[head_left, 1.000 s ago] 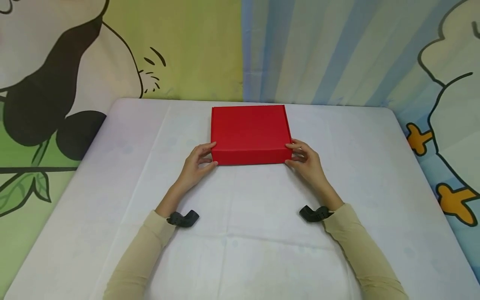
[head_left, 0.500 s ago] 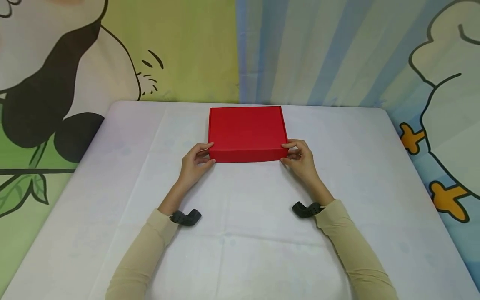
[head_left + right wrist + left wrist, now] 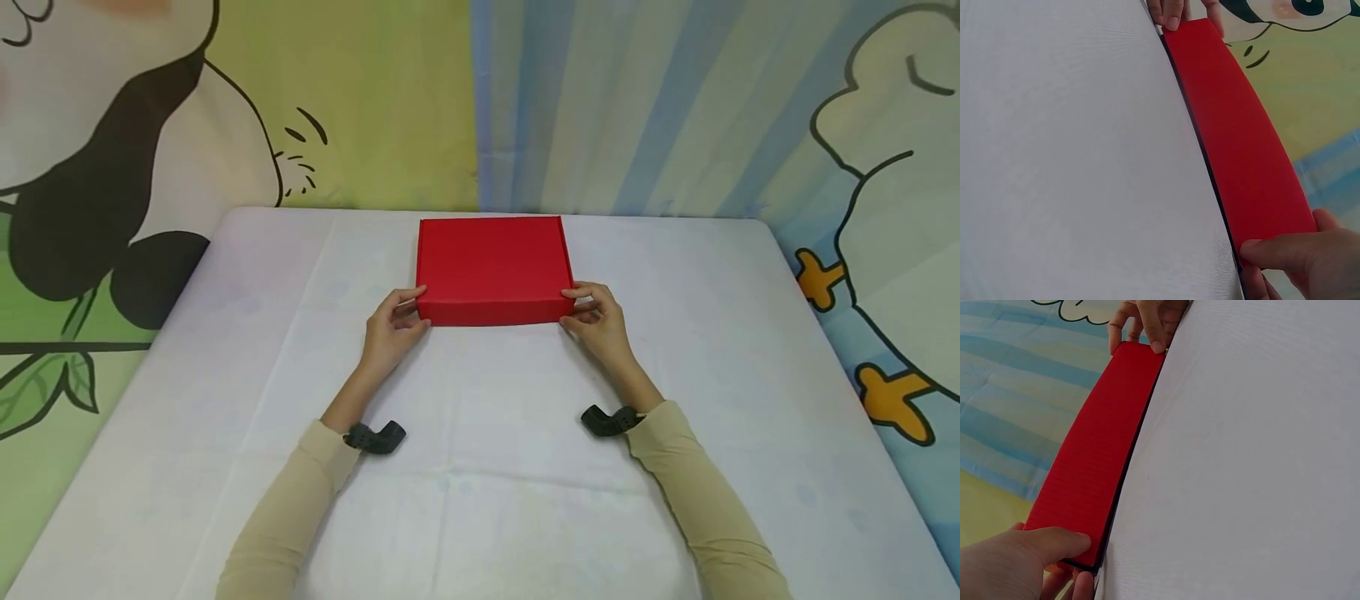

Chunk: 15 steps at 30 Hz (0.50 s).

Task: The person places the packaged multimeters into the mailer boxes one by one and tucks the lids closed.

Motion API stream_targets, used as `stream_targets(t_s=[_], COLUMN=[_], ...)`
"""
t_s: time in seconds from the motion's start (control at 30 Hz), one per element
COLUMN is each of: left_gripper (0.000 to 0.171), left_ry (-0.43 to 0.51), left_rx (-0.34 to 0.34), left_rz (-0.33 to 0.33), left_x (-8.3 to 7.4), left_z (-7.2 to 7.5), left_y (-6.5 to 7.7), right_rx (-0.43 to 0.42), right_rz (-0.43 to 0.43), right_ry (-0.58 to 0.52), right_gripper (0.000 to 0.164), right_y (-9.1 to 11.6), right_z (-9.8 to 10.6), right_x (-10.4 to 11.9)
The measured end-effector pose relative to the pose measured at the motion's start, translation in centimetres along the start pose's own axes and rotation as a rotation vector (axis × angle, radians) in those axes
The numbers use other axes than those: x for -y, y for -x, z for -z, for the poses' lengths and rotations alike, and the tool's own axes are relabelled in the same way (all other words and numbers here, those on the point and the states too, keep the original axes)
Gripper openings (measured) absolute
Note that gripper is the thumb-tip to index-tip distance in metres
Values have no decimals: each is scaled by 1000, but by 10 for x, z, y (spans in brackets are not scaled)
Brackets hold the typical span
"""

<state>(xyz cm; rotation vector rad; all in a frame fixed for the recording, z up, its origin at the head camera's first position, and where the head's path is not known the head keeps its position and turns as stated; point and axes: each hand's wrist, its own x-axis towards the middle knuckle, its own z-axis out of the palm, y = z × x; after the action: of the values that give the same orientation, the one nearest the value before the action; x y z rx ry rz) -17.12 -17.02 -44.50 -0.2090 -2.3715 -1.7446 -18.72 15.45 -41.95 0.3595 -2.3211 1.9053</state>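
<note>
A flat red box [image 3: 491,262] with its lid down lies near the far edge of the white table, its long front side facing me. At the box's left front corner my left hand [image 3: 392,332] grips it, thumb on the front face and fingers at the side and top edge. My right hand [image 3: 600,327] holds the opposite front corner the same way. The left wrist view shows the thumb [image 3: 1063,542] pressed on the red front face [image 3: 1094,450]. In the right wrist view the other thumb [image 3: 1266,249] lies on that face near its end.
The white-covered table [image 3: 495,450] spreads out in front of the box and to both sides. Behind it hangs a printed cloth backdrop [image 3: 360,100] with cartoon figures. A black wrist camera [image 3: 378,437] sits on the left wrist, another black camera [image 3: 609,421] on the right.
Both hands keep their grip on the box's front corners. The box and right hand appear slightly further left, while the whole view shifts a little too.
</note>
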Motion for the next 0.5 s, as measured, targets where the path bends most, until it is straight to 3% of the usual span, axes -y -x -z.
stream_targets(t_s=[0.23, 0.4, 0.5], left_gripper=[51, 51, 57], left_ry=[-26, -92, -170], left_rx=[29, 101, 145], left_rz=[-15, 4, 50], left_x=[12, 13, 7], left_z=[-2, 8, 17], left_y=[-6, -10, -16], right_rx=[15, 35, 48], right_rz=[19, 16, -23], right_ry=[15, 121, 204], right_gripper=[36, 32, 34], right_y=[-1, -6, -13], right_z=[2, 2, 6], right_x=[-3, -14, -22])
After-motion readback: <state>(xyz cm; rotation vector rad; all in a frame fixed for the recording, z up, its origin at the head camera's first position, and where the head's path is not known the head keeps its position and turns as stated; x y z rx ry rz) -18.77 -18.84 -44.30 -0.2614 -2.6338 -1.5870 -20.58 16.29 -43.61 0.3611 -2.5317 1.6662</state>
